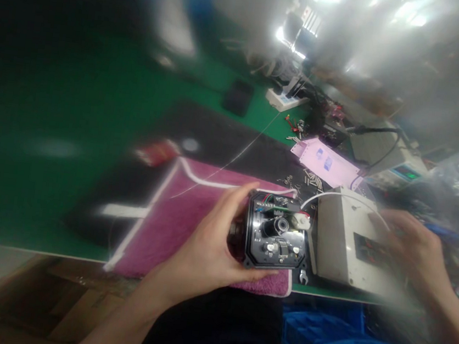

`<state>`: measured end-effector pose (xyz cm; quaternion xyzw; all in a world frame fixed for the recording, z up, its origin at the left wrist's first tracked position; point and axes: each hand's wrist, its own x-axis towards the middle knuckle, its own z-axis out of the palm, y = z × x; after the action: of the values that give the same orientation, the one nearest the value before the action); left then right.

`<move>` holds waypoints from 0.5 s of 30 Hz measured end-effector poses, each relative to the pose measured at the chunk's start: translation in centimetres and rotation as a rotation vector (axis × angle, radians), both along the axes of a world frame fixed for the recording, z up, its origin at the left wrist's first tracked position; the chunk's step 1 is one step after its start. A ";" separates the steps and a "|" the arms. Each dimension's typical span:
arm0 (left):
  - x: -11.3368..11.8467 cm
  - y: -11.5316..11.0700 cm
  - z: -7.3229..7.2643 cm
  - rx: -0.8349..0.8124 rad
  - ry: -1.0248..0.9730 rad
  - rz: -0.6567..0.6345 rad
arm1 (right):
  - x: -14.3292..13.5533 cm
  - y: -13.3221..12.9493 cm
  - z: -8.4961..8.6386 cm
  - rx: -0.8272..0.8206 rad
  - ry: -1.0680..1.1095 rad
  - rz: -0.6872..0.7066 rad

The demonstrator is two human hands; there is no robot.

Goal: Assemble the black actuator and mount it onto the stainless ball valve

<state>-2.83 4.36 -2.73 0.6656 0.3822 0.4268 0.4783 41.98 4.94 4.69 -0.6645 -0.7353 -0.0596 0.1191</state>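
The left hand (pixel 211 241) grips the open camera unit (pixel 278 233) above the pink cloth (pixel 192 212); the right hand (pixel 415 251) blurs over the beige box (pixel 340 237), its grasp impossible to tell; the far bench (pixel 73 121) smears, its edges dark.

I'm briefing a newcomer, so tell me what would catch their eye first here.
First, the open black housing gripped in the left hand, its round lens facing the camera, over the right side of the magenta cloth. Next, the white cable arching over the beige box toward the blurred right hand. Then the bright blue bins, lower right.
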 end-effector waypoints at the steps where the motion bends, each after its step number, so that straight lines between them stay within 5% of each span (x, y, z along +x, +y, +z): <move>1: 0.0 0.0 0.0 0.000 0.000 0.000 | 0.0 0.0 0.0 -0.003 0.000 -0.004; 15: 0.0 0.1 0.3 0.115 0.076 0.038 | 0.3 0.8 0.5 -0.059 -0.059 -0.031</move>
<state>-2.85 4.45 -2.45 0.7005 0.3875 0.4314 0.4161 42.31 5.72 5.15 -0.6768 -0.7297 -0.0593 0.0770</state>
